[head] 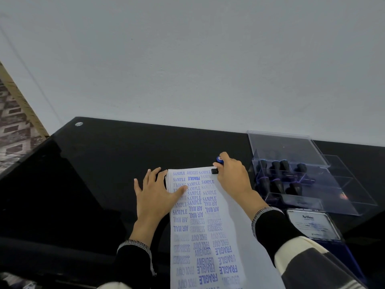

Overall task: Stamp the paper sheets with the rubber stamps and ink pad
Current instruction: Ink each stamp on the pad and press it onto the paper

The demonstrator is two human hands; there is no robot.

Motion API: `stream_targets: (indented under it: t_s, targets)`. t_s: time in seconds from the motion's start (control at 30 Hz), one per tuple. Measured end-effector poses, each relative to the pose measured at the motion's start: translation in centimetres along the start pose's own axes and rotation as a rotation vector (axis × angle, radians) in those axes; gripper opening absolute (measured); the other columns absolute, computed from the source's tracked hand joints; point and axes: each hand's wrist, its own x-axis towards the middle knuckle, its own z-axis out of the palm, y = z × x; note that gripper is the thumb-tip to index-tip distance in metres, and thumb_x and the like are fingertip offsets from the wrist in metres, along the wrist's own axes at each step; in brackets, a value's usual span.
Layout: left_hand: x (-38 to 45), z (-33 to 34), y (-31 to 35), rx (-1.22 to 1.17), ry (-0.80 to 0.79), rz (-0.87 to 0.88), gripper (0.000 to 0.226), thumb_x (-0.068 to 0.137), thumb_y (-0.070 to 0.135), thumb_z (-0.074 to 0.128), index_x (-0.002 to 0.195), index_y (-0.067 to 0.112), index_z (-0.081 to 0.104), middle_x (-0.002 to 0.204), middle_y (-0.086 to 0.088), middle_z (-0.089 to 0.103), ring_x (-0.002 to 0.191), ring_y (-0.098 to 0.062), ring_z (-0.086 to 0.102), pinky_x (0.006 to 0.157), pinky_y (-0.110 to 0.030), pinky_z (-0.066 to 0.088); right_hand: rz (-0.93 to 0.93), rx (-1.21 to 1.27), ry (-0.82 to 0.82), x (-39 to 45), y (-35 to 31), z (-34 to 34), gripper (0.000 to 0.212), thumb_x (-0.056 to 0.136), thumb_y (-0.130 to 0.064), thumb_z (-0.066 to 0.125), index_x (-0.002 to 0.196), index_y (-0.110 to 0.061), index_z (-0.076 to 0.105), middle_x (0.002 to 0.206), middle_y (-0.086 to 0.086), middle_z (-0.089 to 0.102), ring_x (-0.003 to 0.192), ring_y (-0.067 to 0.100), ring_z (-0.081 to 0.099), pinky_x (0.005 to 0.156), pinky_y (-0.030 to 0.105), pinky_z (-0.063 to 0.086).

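The right hand (232, 174) grips a blue-topped rubber stamp (217, 164) and presses its black base onto the far right corner of the top paper sheet (233, 226), seemingly one of the few bare spots left among the blue SAMPLE, FRAGILE and AIR MAIL imprints. The left hand (157, 191) lies flat with fingers spread wide, thumb on the sheet's far left edge, likely pinning the stack so it cannot slide under the press. The stack sits on a black glass desk (104, 163). To the right, a clear stamp case (308, 178) holds the other stamps, within easy reach for swapping. Nearer, the Artline ink pad (314, 226) rests beside the right sleeve.
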Motion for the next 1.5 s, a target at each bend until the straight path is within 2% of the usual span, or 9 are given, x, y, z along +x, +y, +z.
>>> stream_targets:
  t_s: [0.17,0.3,0.43,0.77,1.0,1.2,1.37,1.5]
  targets:
    - [0.0,-0.1,0.0,-0.013,0.011,0.003,0.084,0.074,0.080,0.046,0.142,0.030,0.039,0.155,0.007,0.027,0.147,-0.016,0.011,0.117,-0.052,-0.002,-0.003,-0.010,0.012,0.1,0.1,0.2,0.027,0.097,-0.025,0.051,0.120,-0.012,0.048,0.099,0.008,0.064,0.075,0.013,0.049,0.063,0.022,0.037]
    - [-0.1,-0.1,0.1,-0.015,0.007,0.008,0.083,0.075,0.080,0.046,0.141,0.031,0.040,0.155,0.007,0.027,0.147,-0.016,0.011,0.117,-0.053,-0.001,0.016,0.048,0.057,-0.7,0.4,0.8,0.021,0.097,-0.025,0.050,0.115,-0.013,0.049,0.097,0.008,0.062,0.079,0.015,0.053,0.067,0.026,0.048]
    - [-0.1,-0.1,0.0,-0.023,0.009,0.008,0.083,0.074,0.080,0.047,0.140,0.031,0.041,0.155,0.006,0.028,0.147,-0.016,0.011,0.117,-0.053,-0.001,-0.006,0.069,0.063,-0.4,0.5,0.8,0.023,0.097,-0.025,0.051,0.115,-0.012,0.050,0.095,0.008,0.063,0.080,0.016,0.055,0.068,0.027,0.049]
    - [-0.1,-0.2,0.0,-0.027,0.001,0.007,0.082,0.074,0.079,0.048,0.140,0.031,0.040,0.155,0.006,0.028,0.147,-0.016,0.012,0.117,-0.053,-0.001,-0.015,0.087,0.048,0.5,0.7,0.7,0.022,0.096,-0.025,0.052,0.114,-0.012,0.052,0.092,0.006,0.062,0.073,0.014,0.052,0.062,0.022,0.040]
    - [0.0,-0.2,0.0,-0.022,-0.001,0.005,0.082,0.074,0.080,0.047,0.140,0.031,0.040,0.154,0.007,0.028,0.147,-0.016,0.012,0.117,-0.053,0.000,-0.010,0.052,0.077,-0.2,0.7,1.2,0.022,0.097,-0.026,0.049,0.116,-0.013,0.049,0.096,0.008,0.060,0.077,0.014,0.048,0.064,0.024,0.038]
    - [0.1,-0.2,0.0,-0.013,-0.009,0.004,0.083,0.074,0.081,0.046,0.140,0.031,0.039,0.154,0.007,0.027,0.147,-0.016,0.011,0.117,-0.053,0.000,-0.006,0.095,0.110,-0.7,0.7,1.4,0.020,0.097,-0.026,0.049,0.114,-0.013,0.050,0.096,0.007,0.060,0.078,0.014,0.050,0.067,0.024,0.043]
    - [0.0,-0.1,0.0,-0.012,-0.006,0.003,0.083,0.073,0.081,0.046,0.140,0.031,0.040,0.154,0.007,0.028,0.147,-0.016,0.012,0.117,-0.053,0.000,-0.020,0.069,0.104,-0.2,0.6,1.2,0.022,0.097,-0.025,0.049,0.114,-0.012,0.050,0.094,0.008,0.060,0.075,0.015,0.048,0.064,0.024,0.038]
    - [0.1,-0.2,0.0,-0.004,-0.007,0.002,0.084,0.074,0.081,0.045,0.141,0.031,0.039,0.154,0.007,0.027,0.147,-0.016,0.011,0.117,-0.053,0.000,-0.018,0.084,0.112,-0.4,0.7,1.4,0.022,0.097,-0.024,0.050,0.115,-0.012,0.051,0.096,0.008,0.060,0.077,0.015,0.048,0.066,0.024,0.040]
